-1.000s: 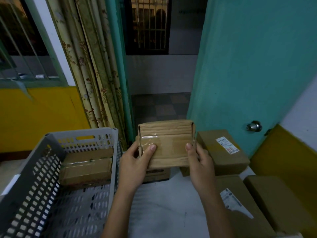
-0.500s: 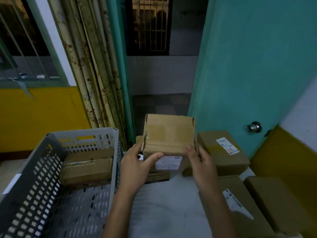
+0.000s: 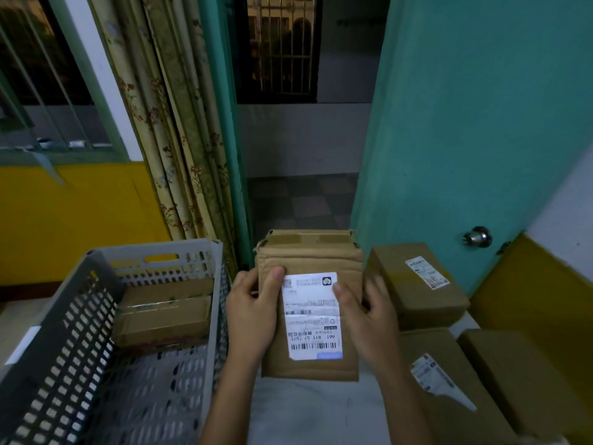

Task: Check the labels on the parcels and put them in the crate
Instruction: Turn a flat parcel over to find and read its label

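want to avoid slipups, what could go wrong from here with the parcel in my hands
The label reads upside down to you, so it may be misread. The parcel is pinched only between left hand and right hand, so it could slip on the way to the crate.

teal door (image 3: 465, 123) standing open with a round metal knob (image 3: 478, 236), floral curtain (image 3: 167, 130), barred window (image 3: 41, 75), yellow wall (image 3: 70, 213)

Five cardboard parcels are in view: one held parcel (image 3: 309, 316), one parcel in the crate (image 3: 163, 313), and three parcels on the right (image 3: 417, 284) (image 3: 449, 387) (image 3: 526, 380). Three white labels show (image 3: 313, 316) (image 3: 426, 273) (image 3: 433, 374). One grey crate (image 3: 64, 332), two hands (image 3: 253, 313) (image 3: 372, 319).
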The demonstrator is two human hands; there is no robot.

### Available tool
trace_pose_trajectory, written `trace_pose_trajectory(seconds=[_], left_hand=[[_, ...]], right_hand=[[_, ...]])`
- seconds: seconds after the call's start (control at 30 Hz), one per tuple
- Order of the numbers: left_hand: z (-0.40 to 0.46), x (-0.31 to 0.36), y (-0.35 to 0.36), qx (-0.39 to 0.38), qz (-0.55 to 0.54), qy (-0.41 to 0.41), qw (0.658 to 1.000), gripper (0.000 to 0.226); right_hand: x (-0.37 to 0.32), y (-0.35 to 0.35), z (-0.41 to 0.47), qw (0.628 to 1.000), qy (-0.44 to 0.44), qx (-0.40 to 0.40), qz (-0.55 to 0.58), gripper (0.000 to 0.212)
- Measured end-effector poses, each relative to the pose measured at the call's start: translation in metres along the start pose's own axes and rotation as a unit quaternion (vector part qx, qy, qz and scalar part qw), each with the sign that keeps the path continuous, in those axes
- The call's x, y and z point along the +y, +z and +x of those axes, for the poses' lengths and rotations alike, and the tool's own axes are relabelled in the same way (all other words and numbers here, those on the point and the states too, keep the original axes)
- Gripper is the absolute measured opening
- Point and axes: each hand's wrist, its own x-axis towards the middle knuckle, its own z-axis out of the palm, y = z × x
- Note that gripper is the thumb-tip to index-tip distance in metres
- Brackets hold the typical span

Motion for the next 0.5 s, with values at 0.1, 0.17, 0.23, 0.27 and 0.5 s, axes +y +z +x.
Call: trace_pose_trajectory(seconds=[0.1,0.17,0.23,0.27,0.5], left_hand=[[0.000,0.002,-0.003,-0.050,-0.036,-0.025,0.998,0.025],[-0.004,0.004,-0.002,-0.107,-0.080,-0.032,0.991,0.027],[-0.006,0.000,-0.001,-0.138,-0.091,-0.027,0.986,0.040],[-0.007,-0.003,0.000,-0.146,-0.082,-0.015,0.986,0.044],[-0.011,-0.010,0.010,-0.048,-0.071,0.011,0.996,0.038]], right_hand=[[0.005,0.004,-0.001,0.999,0.025,-0.004,0.019,0.050],[0.004,0.005,-0.001,0.995,0.069,-0.005,0.068,0.062],[-0.001,0.005,0.000,0.990,0.106,0.003,0.092,0.052],[-0.004,0.004,0.000,0.989,0.110,0.016,0.095,0.045],[-0.010,0.000,0.004,0.990,0.090,0.033,0.100,0.028]])
